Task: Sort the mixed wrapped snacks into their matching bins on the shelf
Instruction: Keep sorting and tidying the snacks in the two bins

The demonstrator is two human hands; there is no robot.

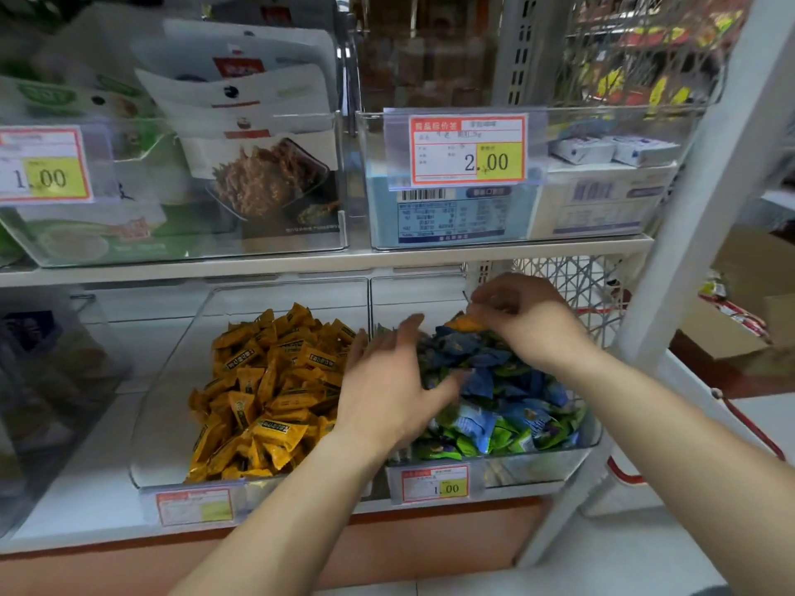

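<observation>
Two clear bins stand side by side on the lower shelf. The left bin (172,406) holds a heap of yellow wrapped snacks (266,393). The right bin (593,436) holds mixed blue and green wrapped snacks (503,406). My right hand (525,320) reaches over the back of the right bin and pinches a yellow-orange wrapped snack (464,323) lifted off the blue and green pile. My left hand (387,389) hovers over the divide between the bins, fingers spread and relaxed, its fingertips over the blue and green wrappers. Both forearms come in from below.
The upper shelf carries clear bins of larger packets (258,174) and boxes (602,200), with price tags (466,150) clipped on the fronts. A white shelf upright (688,251) stands on the right. More price tags (434,483) hang on the lower bins.
</observation>
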